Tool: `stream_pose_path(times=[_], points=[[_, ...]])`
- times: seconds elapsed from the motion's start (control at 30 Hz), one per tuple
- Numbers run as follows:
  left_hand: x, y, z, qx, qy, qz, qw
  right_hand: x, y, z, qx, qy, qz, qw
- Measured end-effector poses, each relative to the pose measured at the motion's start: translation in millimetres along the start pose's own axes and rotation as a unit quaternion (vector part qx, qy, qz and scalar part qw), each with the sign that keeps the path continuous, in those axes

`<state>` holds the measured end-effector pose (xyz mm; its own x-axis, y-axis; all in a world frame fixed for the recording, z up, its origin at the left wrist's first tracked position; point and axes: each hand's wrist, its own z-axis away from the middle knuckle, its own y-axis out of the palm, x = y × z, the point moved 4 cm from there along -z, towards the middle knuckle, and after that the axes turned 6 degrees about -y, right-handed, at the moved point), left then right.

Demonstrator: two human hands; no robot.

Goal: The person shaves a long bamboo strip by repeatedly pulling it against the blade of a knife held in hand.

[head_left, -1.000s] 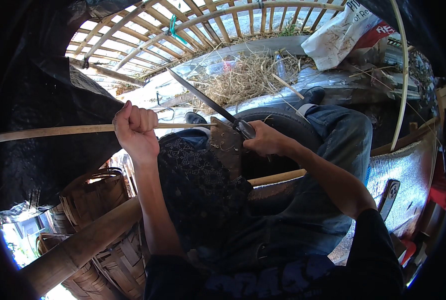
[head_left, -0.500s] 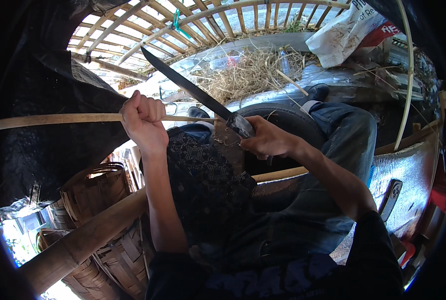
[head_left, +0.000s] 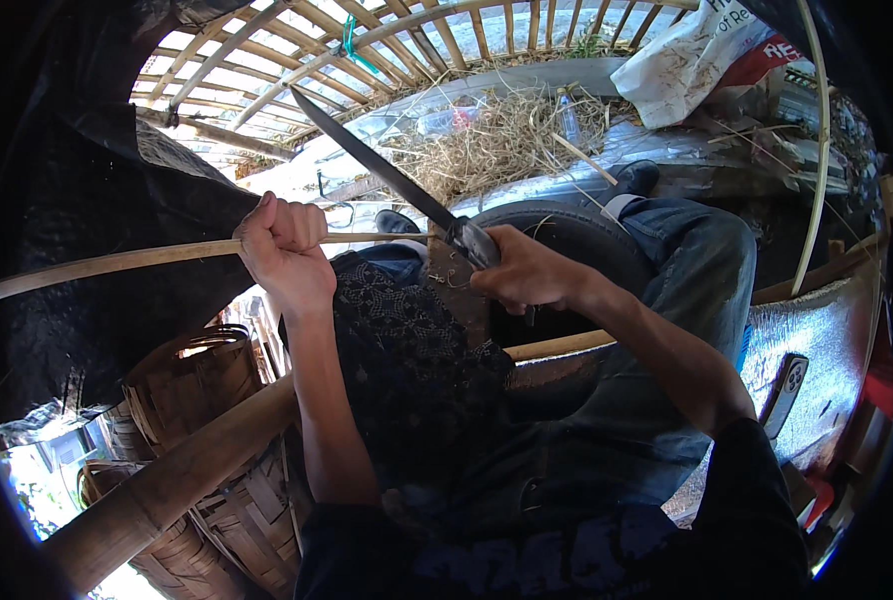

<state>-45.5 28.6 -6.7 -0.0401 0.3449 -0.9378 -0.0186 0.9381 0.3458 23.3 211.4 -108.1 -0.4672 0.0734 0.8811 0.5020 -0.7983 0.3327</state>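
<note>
My left hand (head_left: pixel 289 250) is closed round a long, pale bamboo strip (head_left: pixel 117 263). The strip runs out to the left edge, where it droops, and its short right end reaches toward the knife. In my right hand (head_left: pixel 535 268) is the dark handle of a machete (head_left: pixel 377 163), its long blade slanting up and to the left, away from me. The blade's base is close to the strip's right end; whether they touch I cannot tell. Under that end stands a worn wooden block (head_left: pixel 455 285), and a patterned dark cloth (head_left: pixel 407 320) lies over my left leg.
A black tyre (head_left: pixel 567 225) lies between my legs. Beyond it are a heap of shavings (head_left: pixel 507 140) and a bamboo fence (head_left: pixel 447 40). A thick bamboo pole (head_left: pixel 167 485) and woven baskets (head_left: pixel 192 390) stand lower left. A phone (head_left: pixel 785 393) rests on the right.
The machete and my right hand have shifted slightly left and up. The strip's left part has dropped lower, while my left hand stays closed on it in nearly the same place.
</note>
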Motion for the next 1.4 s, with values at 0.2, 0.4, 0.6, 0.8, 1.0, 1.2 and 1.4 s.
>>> stream_pose_path(times=[0.2, 0.4, 0.6, 0.8, 1.0, 1.2, 1.4], points=[[-2, -4, -2, -0.007, 0.004, -0.004, 1.000, -57, -3, -16, -0.009, 0.061, 0.072, 0.995], [-7, -13, 1, -0.030, 0.028, 0.011, 0.999, -7, 2, -10, -0.020, -0.047, 0.102, 0.993], [-3, -11, -2, -0.049, 0.015, 0.034, 0.998, -82, 2, -17, -0.025, 0.107, 0.127, 0.986], [-4, -16, 2, -0.027, 0.009, -0.002, 1.000, -36, -7, -21, -0.052, -0.010, 0.130, 0.990], [-2, -6, -3, -0.021, -0.001, 0.007, 1.000, -78, -3, -15, -0.021, 0.046, 0.114, 0.992], [-2, -21, 1, -0.029, 0.001, 0.008, 1.000, -59, -22, -27, -0.067, 0.042, 0.175, 0.981], [-8, -22, -3, -0.046, 0.021, 0.033, 0.998, -50, -9, -14, -0.039, -0.004, 0.082, 0.996]])
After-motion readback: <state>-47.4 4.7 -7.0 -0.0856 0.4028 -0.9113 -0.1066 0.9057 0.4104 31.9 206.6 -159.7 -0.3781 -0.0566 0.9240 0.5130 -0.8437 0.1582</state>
